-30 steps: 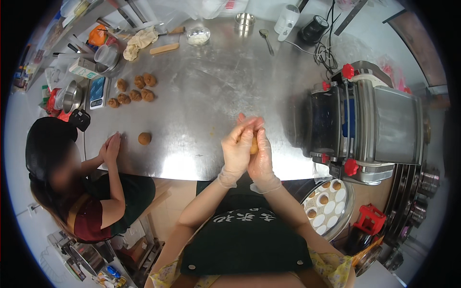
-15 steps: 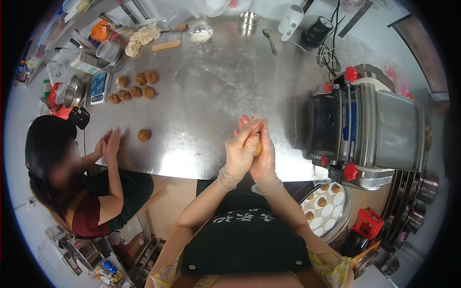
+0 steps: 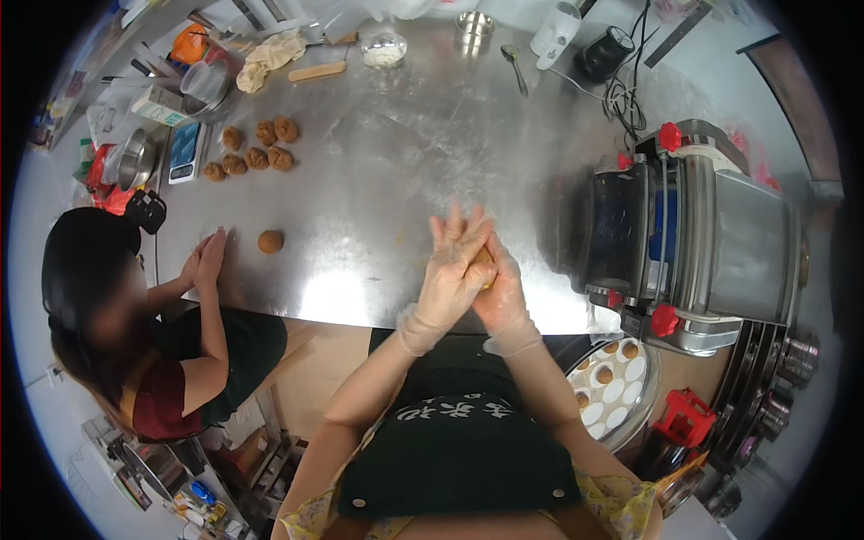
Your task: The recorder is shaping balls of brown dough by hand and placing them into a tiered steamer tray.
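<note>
Between my two palms, above the steel table [image 3: 378, 216], sits a brown dough ball [image 3: 484, 259]. Only part of it shows between my hands. My left hand [image 3: 454, 270], in a thin clear glove, lies over the ball with its fingers stretched forward and a little spread. From the other side my right hand [image 3: 506, 286], gloved the same way, cups it. To the left, a smooth dough ball [image 3: 270, 241] rests on the table near a co-worker's hands [image 3: 207, 259], which are pressed together. Several rougher dough lumps [image 3: 256, 158] are grouped farther back.
A dough-rolling machine [image 3: 693, 243] with red knobs stands at the right. Below the table edge there, a round tray [image 3: 621, 396] holds white paper discs, some with dough balls. A scale [image 3: 186, 151], flour bowl [image 3: 384, 52] and spoon [image 3: 515, 70] lie toward the back.
My left hand has shifted over the dough ball, its fingers now more spread; the right has turned slightly beneath. The ball stays between my palms. The co-worker's hands have moved slightly.
</note>
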`<state>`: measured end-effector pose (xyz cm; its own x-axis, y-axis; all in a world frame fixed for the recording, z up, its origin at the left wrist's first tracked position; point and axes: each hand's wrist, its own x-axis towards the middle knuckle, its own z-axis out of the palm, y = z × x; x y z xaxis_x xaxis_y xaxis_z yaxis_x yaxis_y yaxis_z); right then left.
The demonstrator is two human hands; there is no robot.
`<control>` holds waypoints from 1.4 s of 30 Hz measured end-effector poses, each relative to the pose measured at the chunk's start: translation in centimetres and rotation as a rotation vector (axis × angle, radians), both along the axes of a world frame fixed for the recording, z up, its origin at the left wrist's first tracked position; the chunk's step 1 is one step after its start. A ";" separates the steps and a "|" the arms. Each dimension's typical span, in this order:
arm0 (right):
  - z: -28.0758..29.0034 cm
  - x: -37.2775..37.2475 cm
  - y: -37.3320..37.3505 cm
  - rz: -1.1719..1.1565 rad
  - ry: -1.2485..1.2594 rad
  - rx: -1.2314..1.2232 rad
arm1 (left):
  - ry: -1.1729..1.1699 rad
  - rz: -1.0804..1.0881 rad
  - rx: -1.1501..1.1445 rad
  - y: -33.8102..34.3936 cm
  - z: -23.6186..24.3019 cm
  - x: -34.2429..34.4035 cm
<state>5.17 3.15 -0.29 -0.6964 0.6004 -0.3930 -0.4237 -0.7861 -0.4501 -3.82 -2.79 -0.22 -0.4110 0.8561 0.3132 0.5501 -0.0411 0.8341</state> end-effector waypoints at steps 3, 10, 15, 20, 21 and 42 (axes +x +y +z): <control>-0.1 0.2 2.0 0.332 -0.078 -0.134 | -0.120 -0.101 -0.021 -0.3 0.7 -1.4; -2.2 -2.1 -5.1 -0.063 -0.097 0.085 | -0.619 -0.012 -0.084 -3.4 -2.0 -1.3; -5.0 -1.0 -5.4 0.184 -0.208 -0.228 | 0.007 -0.111 -0.013 -5.1 -3.4 -4.5; -7.2 -2.5 -11.3 -0.230 -0.343 -0.157 | -0.866 -0.067 -0.090 -8.6 -10.0 -1.3; -8.0 -2.8 -11.7 -0.231 -0.362 -0.164 | -0.884 -0.064 -0.098 -8.8 -11.0 -0.8; -14.3 -1.5 -6.1 -0.043 -0.658 0.737 | -1.189 -0.059 0.089 -6.1 -15.9 -3.2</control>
<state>3.69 -2.99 -14.57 -0.4453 0.8700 -0.2114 0.0650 -0.2041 -0.9768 -7.03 -8.92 -16.11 -0.4445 0.8779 -0.1780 -0.5698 -0.1238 0.8124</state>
